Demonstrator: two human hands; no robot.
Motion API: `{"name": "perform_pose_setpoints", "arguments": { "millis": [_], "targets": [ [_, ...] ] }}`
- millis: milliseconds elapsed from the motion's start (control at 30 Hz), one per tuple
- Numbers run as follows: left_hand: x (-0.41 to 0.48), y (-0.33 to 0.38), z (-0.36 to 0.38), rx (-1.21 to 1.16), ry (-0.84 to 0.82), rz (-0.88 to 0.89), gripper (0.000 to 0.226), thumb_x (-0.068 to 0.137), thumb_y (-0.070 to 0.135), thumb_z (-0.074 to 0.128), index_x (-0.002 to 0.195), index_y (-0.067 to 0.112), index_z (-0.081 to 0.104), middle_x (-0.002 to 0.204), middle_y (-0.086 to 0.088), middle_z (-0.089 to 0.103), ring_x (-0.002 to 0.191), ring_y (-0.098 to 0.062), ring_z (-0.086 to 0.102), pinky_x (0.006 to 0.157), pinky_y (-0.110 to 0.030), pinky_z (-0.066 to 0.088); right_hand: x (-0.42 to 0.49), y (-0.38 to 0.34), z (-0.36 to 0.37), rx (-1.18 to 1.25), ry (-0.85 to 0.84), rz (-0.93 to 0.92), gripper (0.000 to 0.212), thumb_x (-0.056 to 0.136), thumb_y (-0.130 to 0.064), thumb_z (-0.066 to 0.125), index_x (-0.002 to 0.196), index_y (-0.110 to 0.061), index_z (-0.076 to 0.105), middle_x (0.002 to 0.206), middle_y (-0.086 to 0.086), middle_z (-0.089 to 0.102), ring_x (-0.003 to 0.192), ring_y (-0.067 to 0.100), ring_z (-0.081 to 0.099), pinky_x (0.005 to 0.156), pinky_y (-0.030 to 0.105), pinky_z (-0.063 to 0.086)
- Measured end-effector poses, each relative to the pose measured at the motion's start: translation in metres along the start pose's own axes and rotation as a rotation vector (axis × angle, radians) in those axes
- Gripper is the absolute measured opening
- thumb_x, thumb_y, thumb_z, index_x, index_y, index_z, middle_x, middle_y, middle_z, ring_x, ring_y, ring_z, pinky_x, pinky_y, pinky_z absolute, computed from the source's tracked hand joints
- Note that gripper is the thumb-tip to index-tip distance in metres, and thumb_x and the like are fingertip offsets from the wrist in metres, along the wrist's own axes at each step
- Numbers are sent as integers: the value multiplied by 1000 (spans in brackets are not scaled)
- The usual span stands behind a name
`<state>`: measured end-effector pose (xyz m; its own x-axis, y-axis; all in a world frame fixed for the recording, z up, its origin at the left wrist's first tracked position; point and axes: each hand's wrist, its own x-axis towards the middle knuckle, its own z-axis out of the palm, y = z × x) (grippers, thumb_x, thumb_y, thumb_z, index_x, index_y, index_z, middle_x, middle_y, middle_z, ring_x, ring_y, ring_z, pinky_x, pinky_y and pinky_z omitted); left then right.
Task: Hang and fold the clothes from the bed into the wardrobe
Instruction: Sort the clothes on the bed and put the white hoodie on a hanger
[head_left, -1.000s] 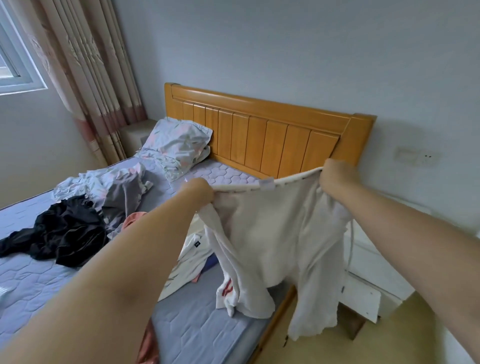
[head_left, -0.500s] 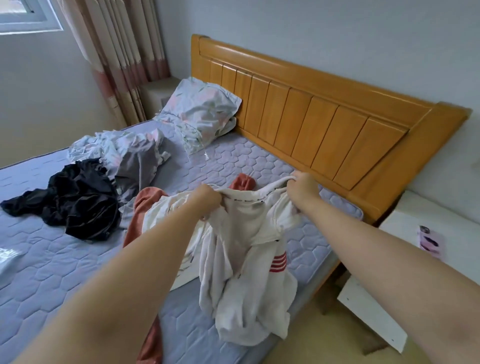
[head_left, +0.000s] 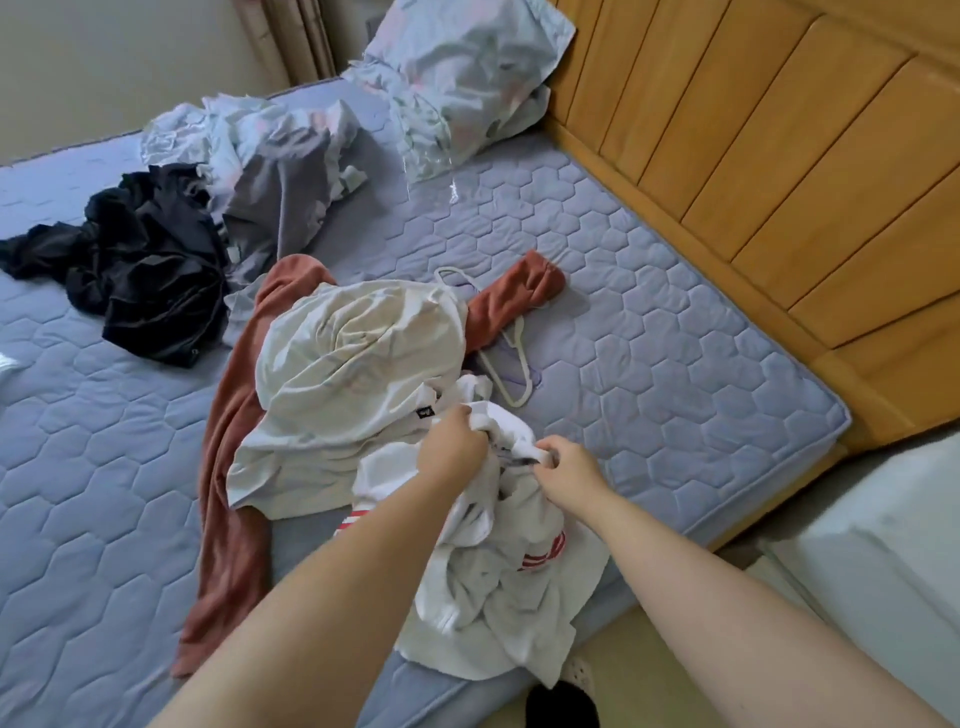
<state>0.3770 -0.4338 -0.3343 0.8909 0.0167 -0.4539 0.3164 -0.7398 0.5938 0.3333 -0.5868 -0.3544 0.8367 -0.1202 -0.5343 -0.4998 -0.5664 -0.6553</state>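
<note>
The white red-striped top (head_left: 493, 587) is clutched at the bed (head_left: 675, 395) edge by left hand (head_left: 454, 444) and right hand (head_left: 569, 467) – both curled tight – readied for hanging; the hanger (head_left: 511, 364) just beyond is likely to be fetched next

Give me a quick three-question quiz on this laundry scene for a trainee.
1. True or false: the hanger lies on the mattress, in nobody's grip.
2. The white top is gripped by: A no hand, B one hand, C both hands.
3. Fill in: the pillow lies beside the wooden ____.
Key: 1 true; 2 C, left hand and right hand; 3 headboard.
</note>
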Motion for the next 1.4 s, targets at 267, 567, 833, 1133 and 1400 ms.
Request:
{"name": "perform_pose_setpoints", "arguments": {
  "millis": [267,567,833,1133,1400],
  "targets": [
    [97,-46,100,71,-20,-51,35,88,15,46,122,11,51,115,-8,60,108,-32,55,85,-39,45,123,64,9,-8,-24,43,37,97,-24,44,61,-17,41,63,0,45,67,19,44,59,27,35],
    [170,-95,180,254,-138,-166,54,98,26,40,147,13,23,149,-22,26,137,-37,25,112,-42,16,267,90,42,490,-27,373,28,92,-24,51,108,-4,61,106,11,65,99,29,61,91,45,49],
    [183,-111,196,279,-111,-152,55,99,27,41,149,17,19,147,-19,25,134,-36,25,110,-40,19,322,71,74,661,-17,433,7,87,-15,61,81,-13,59,81,3,63,75,17,59,63,32,51],
    [170,-92,190,374,-53,-139,48,98,25,41,143,10,30,139,-23,37,126,-35,36,105,-40,24,275,139,13,-53,479,602,33,97,-12,42,126,2,52,129,20,56,117,35,55,98,40,45],
    [131,-80,198,469,108,0,53,91,13,42,143,16,29,128,-14,48,111,-33,43,86,-37,36,210,197,-21,-403,230,357,56,81,-10,60,134,-4,39,137,20,42,125,38,42,99,43,39]
  ]
}}
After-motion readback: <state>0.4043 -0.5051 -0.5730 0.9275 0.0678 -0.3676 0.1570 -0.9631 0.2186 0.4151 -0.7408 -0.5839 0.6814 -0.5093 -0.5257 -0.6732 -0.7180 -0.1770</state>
